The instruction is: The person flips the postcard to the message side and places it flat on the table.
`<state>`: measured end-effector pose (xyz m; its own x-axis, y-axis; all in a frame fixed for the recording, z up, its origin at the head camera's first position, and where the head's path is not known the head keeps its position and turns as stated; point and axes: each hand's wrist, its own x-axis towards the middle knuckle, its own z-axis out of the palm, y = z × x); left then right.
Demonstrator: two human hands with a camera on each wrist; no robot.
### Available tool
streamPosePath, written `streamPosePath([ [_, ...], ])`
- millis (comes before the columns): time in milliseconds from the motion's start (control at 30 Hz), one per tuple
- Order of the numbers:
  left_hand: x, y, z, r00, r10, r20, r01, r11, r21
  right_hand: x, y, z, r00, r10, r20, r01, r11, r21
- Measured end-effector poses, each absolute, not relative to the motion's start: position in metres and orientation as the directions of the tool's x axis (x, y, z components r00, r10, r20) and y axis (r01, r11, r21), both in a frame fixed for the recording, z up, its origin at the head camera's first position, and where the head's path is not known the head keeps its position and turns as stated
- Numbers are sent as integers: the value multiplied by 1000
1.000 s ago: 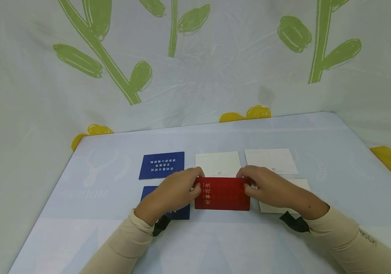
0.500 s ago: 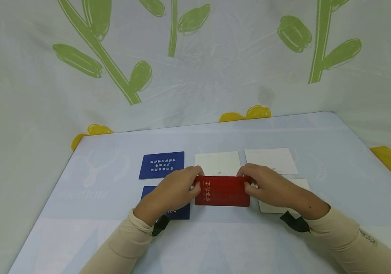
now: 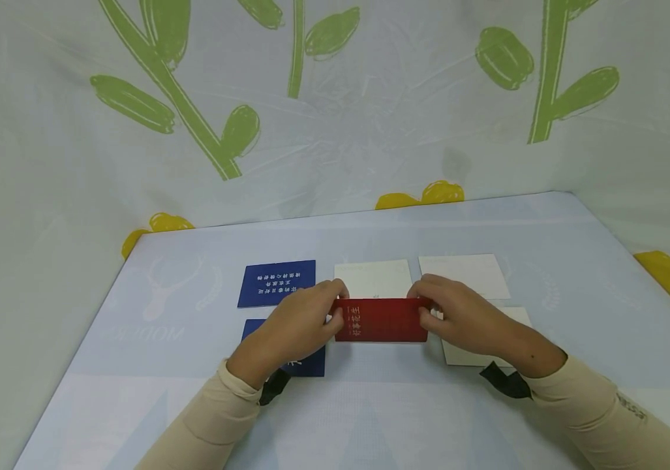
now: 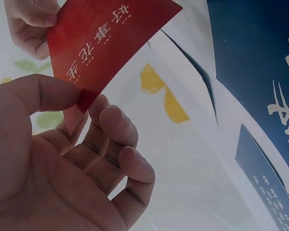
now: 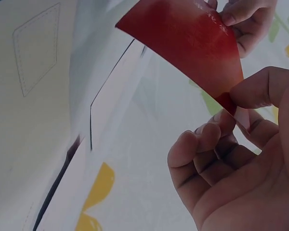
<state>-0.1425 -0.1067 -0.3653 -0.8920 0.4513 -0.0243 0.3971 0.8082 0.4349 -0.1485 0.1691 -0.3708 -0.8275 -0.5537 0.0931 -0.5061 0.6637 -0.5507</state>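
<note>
Between my two hands is a red card [image 3: 381, 321] with pale printed characters down its left side, raised off the table and tilted. My left hand [image 3: 304, 316] pinches its upper left corner between thumb and fingers. At the upper right corner my right hand [image 3: 465, 313] pinches it the same way. In the left wrist view the red card [image 4: 103, 43] has its corner under the thumb, the other fingers loosely bent. The right wrist view shows the red card [image 5: 188, 43] bowed slightly, its corner held by the thumb.
Behind the left hand lies a blue card [image 3: 278, 283], with another blue card [image 3: 311, 364] partly under that hand. White cards [image 3: 372, 277] [image 3: 465, 274] lie at the back, and a cream card [image 3: 475, 356] sits below the right hand. A leaf-printed curtain [image 3: 370, 130] rises behind the table.
The red card's lower edge has swung up and away, so its face looks shorter from the head. Both hands have risen very slightly, keeping their pinch on the corners.
</note>
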Motion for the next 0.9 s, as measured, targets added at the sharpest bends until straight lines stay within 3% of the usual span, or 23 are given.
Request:
streamPosePath([
  [900, -145, -108, -364, -882, 470, 33, 448, 815, 368, -149, 169, -372, -794, -566, 222, -603, 686, -407],
])
